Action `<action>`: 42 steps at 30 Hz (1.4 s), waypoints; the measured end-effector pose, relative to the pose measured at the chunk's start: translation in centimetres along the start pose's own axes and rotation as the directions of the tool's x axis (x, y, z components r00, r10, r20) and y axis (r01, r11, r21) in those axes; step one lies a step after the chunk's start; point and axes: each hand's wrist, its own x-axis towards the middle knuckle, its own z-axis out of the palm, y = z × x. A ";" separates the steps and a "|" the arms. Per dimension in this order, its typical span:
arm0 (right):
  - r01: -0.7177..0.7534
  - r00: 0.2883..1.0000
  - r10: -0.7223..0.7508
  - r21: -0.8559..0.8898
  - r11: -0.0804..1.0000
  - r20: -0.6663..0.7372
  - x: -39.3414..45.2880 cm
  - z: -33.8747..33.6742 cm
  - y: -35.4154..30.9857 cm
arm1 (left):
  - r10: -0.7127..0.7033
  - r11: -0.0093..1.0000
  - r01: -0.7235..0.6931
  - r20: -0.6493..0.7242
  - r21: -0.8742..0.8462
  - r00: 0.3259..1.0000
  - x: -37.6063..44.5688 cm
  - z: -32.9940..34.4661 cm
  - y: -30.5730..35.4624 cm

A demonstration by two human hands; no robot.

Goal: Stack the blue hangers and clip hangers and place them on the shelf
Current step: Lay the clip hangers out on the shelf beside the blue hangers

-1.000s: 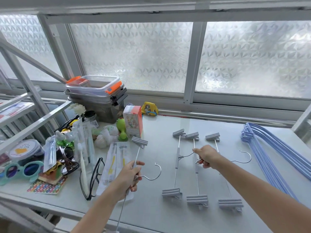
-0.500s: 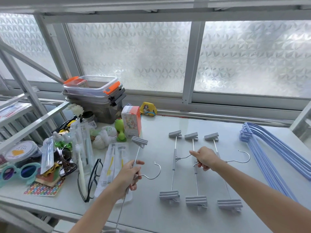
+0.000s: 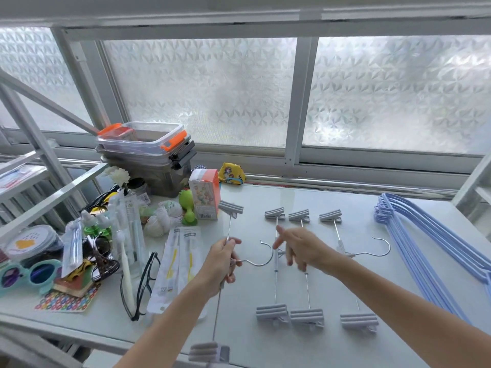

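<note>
Right hand (image 3: pixel 303 249) let go of the grey metal clip hanger (image 3: pixel 307 266) beneath it, fingers now spread, hovering

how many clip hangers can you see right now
4. One is held in the left hand. Three lie side by side on the table: at and, right of it.
</note>
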 end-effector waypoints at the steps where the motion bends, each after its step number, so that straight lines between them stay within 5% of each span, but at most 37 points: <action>1: -0.003 0.998 -0.005 0.110 0.994 0.069 0.0 0.6 -0.4 | 0.015 1.000 -0.015 -0.004 0.011 1.000 0.3 0.4 0.4; 7: 0.008 1.000 0.003 0.420 0.908 -0.025 1.5 0.9 -2.0 | 0.076 0.984 -0.072 -0.019 0.165 0.997 2.5 0.8 3.1; 14: -0.010 0.990 0.060 0.360 0.933 -0.131 3.7 0.2 -2.3 | 0.022 0.960 -0.040 0.070 0.277 0.997 3.8 -0.6 2.8; 17: -0.106 0.982 0.151 0.337 0.936 -0.111 4.6 0.5 -1.9 | 0.016 0.934 -0.015 0.001 0.357 1.000 3.9 -1.1 1.5; 21: -0.197 0.970 0.227 0.267 0.943 -0.085 5.2 1.2 -1.2 | 0.141 0.757 -0.083 -0.038 0.648 0.989 1.6 -0.3 -2.6; 25: -0.221 0.965 0.247 0.240 0.945 -0.084 5.4 1.5 -1.0 | 0.181 0.759 -0.173 0.052 0.628 0.982 -1.0 0.7 -5.6; 34: -0.218 0.968 0.235 0.160 0.963 -0.093 5.7 2.1 -1.6 | 0.122 0.385 -0.150 0.111 0.911 0.986 0.2 1.4 -7.0; 42: -0.238 0.962 0.263 0.249 0.939 -0.071 5.2 1.8 -1.6 | 0.178 0.478 -0.200 0.129 0.855 0.976 1.3 1.1 -6.6</action>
